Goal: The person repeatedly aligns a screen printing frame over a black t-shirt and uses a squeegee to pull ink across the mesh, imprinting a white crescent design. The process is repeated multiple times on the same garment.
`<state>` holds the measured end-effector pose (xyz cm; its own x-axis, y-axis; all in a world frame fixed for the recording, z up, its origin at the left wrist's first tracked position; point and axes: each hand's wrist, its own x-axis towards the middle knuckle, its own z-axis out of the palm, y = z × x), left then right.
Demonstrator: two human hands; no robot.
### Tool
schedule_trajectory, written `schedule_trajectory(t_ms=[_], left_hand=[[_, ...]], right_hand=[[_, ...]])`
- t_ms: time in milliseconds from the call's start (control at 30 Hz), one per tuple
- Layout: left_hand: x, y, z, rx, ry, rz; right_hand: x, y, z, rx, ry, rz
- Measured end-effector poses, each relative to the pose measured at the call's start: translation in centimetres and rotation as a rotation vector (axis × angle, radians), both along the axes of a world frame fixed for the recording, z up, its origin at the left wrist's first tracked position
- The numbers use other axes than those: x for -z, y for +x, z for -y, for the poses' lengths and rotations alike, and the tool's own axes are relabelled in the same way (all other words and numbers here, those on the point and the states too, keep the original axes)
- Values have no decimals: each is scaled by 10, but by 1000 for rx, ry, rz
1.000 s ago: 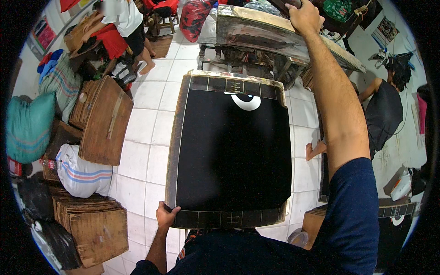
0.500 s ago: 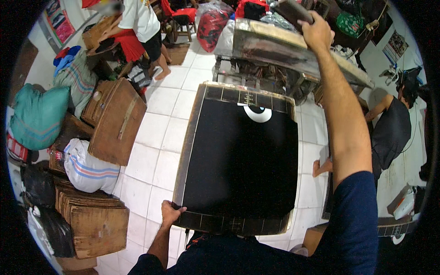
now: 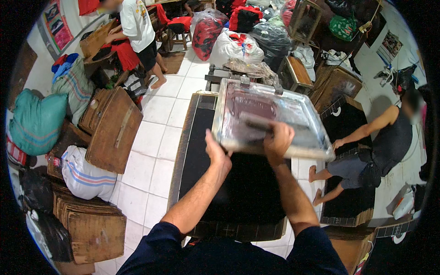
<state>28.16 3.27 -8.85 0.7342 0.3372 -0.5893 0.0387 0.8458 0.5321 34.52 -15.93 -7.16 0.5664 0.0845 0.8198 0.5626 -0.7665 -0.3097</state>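
Note:
A screen-printing frame [image 3: 233, 133] hangs tilted over the far part of a board covered with black fabric [image 3: 229, 188]. Its mesh carries a patch of dark maroon ink. My left hand [image 3: 219, 155] grips the frame's near left corner, thumb along the edge. My right hand [image 3: 278, 140] is closed round the handle of a squeegee [image 3: 256, 123], held above the mesh and smeared by motion. The frame hides the far end of the fabric. Two clamp-like blocks [image 3: 245, 81] sit at the frame's far edge.
At right a person [image 3: 392, 142] bends over another black-covered board [image 3: 353, 197]. A person in a white shirt [image 3: 137, 27] stands far left. Stacked brown boards [image 3: 96, 231] and sacks [image 3: 89, 169] line the left. Stuffed bags [image 3: 208, 39] stand at the back, past white floor tiles [image 3: 153, 160].
The frame has swung down from its raised position over the fabric. My right hand came down and nearer with the squeegee. My left hand moved from the board's near left corner to the frame.

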Motion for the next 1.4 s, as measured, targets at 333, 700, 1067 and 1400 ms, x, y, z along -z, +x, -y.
schedule_trajectory(t_ms=[333,700,1067,1400], left_hand=[[154,-57,-35,265,1662,-174],[174,-48,-42,608,2043,-23],[181,-49,-46,589,2053,29],[179,-50,-46,611,2096,22]], right_hand=[[93,123,-7,-16,-388,-520],[133,229,-47,69,-507,-504],[123,146,-19,-73,-555,-550],[126,235,-44,48,-527,-447]])
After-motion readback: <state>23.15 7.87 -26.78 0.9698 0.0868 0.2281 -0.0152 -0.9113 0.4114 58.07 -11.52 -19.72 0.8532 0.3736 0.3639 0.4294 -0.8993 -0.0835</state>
